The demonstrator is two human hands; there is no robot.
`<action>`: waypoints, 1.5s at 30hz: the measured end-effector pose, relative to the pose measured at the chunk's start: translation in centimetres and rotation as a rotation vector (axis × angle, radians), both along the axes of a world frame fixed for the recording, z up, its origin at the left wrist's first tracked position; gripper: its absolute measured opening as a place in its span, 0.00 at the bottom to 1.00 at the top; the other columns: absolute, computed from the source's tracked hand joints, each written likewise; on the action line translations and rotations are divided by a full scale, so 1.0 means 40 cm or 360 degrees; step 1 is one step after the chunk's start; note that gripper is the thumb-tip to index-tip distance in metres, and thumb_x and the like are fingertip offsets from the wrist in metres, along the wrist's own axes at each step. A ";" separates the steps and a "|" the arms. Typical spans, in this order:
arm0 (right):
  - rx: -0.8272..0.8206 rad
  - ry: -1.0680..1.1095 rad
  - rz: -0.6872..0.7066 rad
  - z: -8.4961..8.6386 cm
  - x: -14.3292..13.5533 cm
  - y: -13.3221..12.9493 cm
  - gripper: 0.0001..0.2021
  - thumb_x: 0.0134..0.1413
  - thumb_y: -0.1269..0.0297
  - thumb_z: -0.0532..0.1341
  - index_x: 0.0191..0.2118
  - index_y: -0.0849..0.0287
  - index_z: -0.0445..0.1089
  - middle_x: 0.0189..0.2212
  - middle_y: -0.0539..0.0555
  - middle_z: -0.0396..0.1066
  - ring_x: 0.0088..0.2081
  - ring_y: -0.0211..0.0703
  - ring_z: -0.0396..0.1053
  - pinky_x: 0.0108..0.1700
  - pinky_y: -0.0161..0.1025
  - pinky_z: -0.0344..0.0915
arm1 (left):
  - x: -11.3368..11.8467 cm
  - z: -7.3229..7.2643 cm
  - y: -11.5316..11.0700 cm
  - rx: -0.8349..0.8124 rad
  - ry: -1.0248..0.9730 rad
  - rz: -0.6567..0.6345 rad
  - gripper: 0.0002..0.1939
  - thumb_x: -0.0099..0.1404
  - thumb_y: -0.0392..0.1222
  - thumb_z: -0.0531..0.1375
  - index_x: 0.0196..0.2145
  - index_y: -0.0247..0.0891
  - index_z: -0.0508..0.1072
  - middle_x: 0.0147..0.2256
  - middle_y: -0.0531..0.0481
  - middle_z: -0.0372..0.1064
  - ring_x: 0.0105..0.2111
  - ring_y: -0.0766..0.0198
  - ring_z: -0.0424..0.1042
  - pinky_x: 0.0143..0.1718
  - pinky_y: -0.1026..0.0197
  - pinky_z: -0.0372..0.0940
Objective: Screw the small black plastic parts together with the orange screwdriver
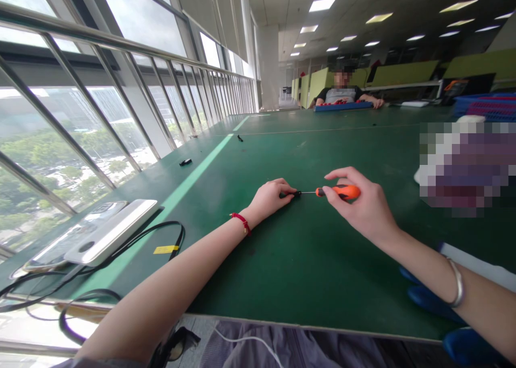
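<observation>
My left hand (272, 197) rests on the green tabletop (282, 266), its fingertips pinching a small black part (297, 194) whose kind is too small to make out. To its right, my right hand (360, 204) has thumb and fingers around the orange-and-black handle of a screwdriver (350, 192). The screwdriver lies level, its thin shaft pointing left. Its tip meets the black part or sits very close to it. A red cord bracelet circles my left wrist, and a silver bangle my right forearm.
A white power bank (115, 233), a phone and black cables (161, 225) lie at the left edge. Small black pieces (185, 163) sit farther back. Across the table, a person sits behind a blue tray (342, 107). A blue basket (484, 106) stands far right; metal railing runs left.
</observation>
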State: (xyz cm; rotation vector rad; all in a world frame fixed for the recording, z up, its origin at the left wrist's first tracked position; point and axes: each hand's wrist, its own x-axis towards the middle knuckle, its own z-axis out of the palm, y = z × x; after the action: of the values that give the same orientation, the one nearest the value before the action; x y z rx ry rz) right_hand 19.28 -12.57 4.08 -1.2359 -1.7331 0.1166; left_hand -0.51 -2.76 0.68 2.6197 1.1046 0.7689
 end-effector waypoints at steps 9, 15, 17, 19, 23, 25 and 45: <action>-0.0045 0.0016 -0.0015 -0.008 -0.001 0.002 0.10 0.53 0.55 0.59 0.34 0.55 0.67 0.20 0.48 0.66 0.22 0.40 0.66 0.27 0.37 0.62 | 0.000 0.001 0.000 0.0004 -0.0002 -0.0010 0.13 0.62 0.39 0.56 0.40 0.40 0.79 0.41 0.50 0.73 0.36 0.65 0.72 0.41 0.64 0.67; 0.0149 0.0019 -0.0072 -0.012 -0.003 0.006 0.18 0.46 0.60 0.63 0.44 0.56 0.62 0.27 0.49 0.67 0.28 0.41 0.68 0.31 0.38 0.65 | 0.000 0.000 0.001 -0.0008 -0.0009 -0.0005 0.13 0.62 0.38 0.57 0.41 0.39 0.79 0.40 0.50 0.73 0.36 0.65 0.72 0.41 0.64 0.67; 0.0007 0.0004 -0.0043 -0.013 -0.003 0.005 0.15 0.48 0.56 0.63 0.41 0.55 0.64 0.22 0.47 0.65 0.23 0.40 0.67 0.28 0.37 0.64 | -0.001 -0.002 0.003 -0.0007 -0.0017 -0.0006 0.13 0.62 0.38 0.57 0.41 0.40 0.79 0.40 0.50 0.73 0.36 0.65 0.72 0.41 0.64 0.67; -0.0124 0.0008 0.0003 -0.012 -0.005 0.003 0.11 0.51 0.54 0.61 0.36 0.54 0.65 0.19 0.46 0.65 0.20 0.39 0.66 0.25 0.36 0.62 | -0.002 -0.004 0.004 -0.0009 -0.0022 -0.0006 0.13 0.62 0.39 0.57 0.40 0.40 0.79 0.40 0.51 0.73 0.35 0.65 0.72 0.40 0.65 0.67; 0.0002 0.0047 -0.0062 -0.009 -0.009 0.002 0.10 0.50 0.57 0.61 0.38 0.55 0.66 0.23 0.49 0.69 0.24 0.41 0.69 0.28 0.37 0.64 | -0.006 -0.006 0.004 0.0016 -0.0005 -0.0021 0.13 0.62 0.39 0.57 0.41 0.41 0.79 0.41 0.50 0.73 0.35 0.65 0.72 0.40 0.64 0.67; 0.0103 0.0048 -0.0110 -0.009 -0.008 0.004 0.12 0.48 0.59 0.62 0.39 0.56 0.65 0.25 0.49 0.68 0.26 0.41 0.68 0.31 0.39 0.64 | -0.007 -0.005 0.003 0.0023 0.0005 -0.0035 0.13 0.62 0.39 0.57 0.42 0.40 0.79 0.41 0.50 0.73 0.36 0.65 0.72 0.40 0.64 0.67; 0.0016 -0.0002 -0.0055 -0.012 -0.005 0.006 0.07 0.51 0.57 0.61 0.33 0.55 0.67 0.24 0.51 0.70 0.26 0.43 0.68 0.31 0.40 0.64 | -0.007 -0.009 0.008 -0.0005 -0.0016 -0.0050 0.13 0.62 0.39 0.56 0.41 0.40 0.78 0.41 0.50 0.73 0.36 0.65 0.72 0.40 0.65 0.68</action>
State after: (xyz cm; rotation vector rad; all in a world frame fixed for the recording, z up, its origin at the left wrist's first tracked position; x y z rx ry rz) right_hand 19.08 -12.34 3.60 -1.2581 -1.7109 0.0866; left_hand -0.77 -2.45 0.33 2.6209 1.0586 0.7725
